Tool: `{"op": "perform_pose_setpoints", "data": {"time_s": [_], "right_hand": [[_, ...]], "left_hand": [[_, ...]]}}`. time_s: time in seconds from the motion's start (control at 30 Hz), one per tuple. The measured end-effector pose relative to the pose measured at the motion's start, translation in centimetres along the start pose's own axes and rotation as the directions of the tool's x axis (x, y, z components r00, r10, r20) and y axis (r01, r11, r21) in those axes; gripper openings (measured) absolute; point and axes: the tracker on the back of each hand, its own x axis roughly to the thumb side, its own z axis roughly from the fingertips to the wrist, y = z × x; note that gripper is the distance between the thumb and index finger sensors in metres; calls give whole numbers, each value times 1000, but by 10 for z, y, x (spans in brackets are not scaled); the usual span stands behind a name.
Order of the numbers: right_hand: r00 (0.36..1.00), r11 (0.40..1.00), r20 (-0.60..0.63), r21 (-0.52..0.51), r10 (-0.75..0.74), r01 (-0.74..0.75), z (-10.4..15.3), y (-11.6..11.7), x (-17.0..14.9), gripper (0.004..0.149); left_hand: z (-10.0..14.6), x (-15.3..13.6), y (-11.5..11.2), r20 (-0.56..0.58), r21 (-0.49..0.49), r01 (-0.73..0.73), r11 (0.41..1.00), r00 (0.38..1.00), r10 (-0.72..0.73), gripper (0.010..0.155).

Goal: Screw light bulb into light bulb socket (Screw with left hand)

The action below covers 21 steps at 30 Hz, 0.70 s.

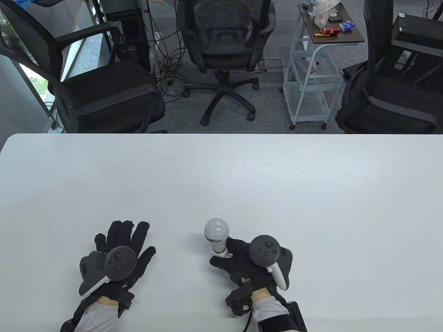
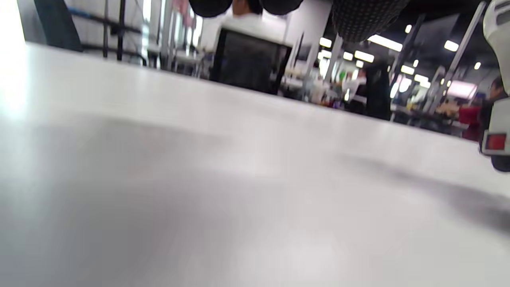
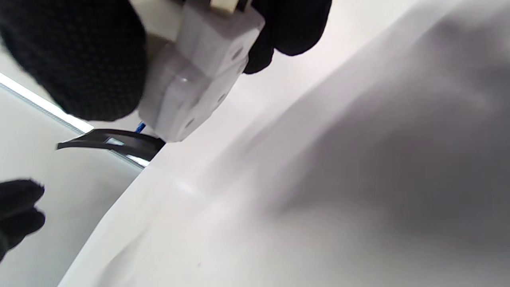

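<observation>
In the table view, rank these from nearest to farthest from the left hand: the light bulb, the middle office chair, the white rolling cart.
1. light bulb: on the table, right of the left hand, held at its base by the right hand.
2. middle office chair: beyond the table's far edge, centre.
3. white rolling cart: beyond the table, further right.

No legible text or labels

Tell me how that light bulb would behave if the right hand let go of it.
The light bulb has a round, smooth globe, so alone it would probably roll. Seated in the blocky white socket held by the right hand, it looks top-heavy and may tip. Likely light and fragile.
</observation>
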Motion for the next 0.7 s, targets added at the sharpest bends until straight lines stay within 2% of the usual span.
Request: {"op": "perform_pose_setpoints", "data": {"time_s": [0.07,0.2,0.4,0.63,0.7], "right_hand": [[999,1000,-37,-10,6,-6,-2,-1,-2,61],[995,999,-93,-21,44,-46,-14,0,-2,60],[987,993,-129,-55,101,-109,-63,-6,11,61],[983,993,-176,-92,50,-67,-129,-6,35,63],[980,994,-197,-90,40,-58,-140,-4,37,64]], "left_hand": [[-4,0,-6,-13,24,7,1000,1000,-7,73],[-9,3,-13,-9,-27,30,999,1000,-30,74],[-12,10,-18,31,-65,20,998,999,-18,75],[-14,8,-14,21,-69,-26,997,999,27,76],[-14,6,-12,14,-63,-41,997,999,42,77]]}}
